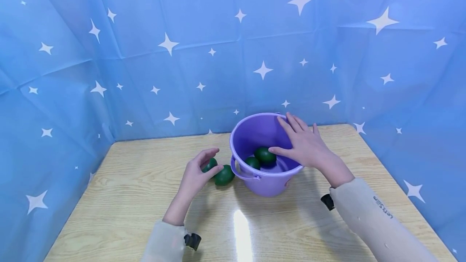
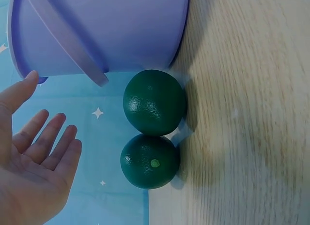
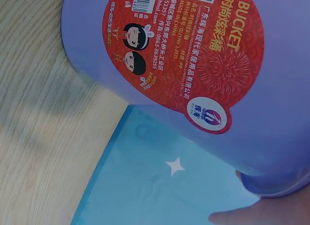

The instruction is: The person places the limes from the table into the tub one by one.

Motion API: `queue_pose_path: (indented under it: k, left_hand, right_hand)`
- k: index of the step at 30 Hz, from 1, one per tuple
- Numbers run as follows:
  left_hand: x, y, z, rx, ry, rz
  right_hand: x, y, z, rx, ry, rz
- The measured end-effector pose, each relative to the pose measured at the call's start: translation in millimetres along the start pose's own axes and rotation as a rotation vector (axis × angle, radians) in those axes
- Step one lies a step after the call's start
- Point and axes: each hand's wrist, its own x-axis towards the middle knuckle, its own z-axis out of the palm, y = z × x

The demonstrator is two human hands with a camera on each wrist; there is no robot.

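A purple bucket stands on the table, its opening tipped toward me in the head view. Two dark green limes lie at its bottom. Another two glossy limes sit on the table at the bucket's left, side by side; the lower one shows a pale stem mark. My left hand hovers beside these two, fingers loosely bent and thumb apart, nothing in it. My right hand rests at the bucket's right rim with fingers spread, the thumb reaching over the opening. In the right wrist view this hand is mostly cut off.
The bucket's handle hangs down on the left side, near the limes. A red label is stuck on the bucket's right wall. Behind the wooden table hangs a blue curtain with white stars, also along both sides.
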Motion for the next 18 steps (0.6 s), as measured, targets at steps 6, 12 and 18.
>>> queue_pose_path:
  k: [6, 12, 18]
  left_hand:
    - [-0.4, -2.8, 1.5, 0.033, -0.008, -0.006]
    - [-0.9, -6.2, 2.3, 0.048, -0.031, -0.015]
    - [-1.1, -8.7, 3.4, 0.072, -0.044, -0.039]
  right_hand:
    - [0.3, -0.2, -0.5, -0.001, 0.0, 0.002]
    - [0.1, -0.5, -1.0, 0.006, -0.004, 0.002]
    - [0.3, -0.1, -0.7, 0.005, -0.003, 0.003]
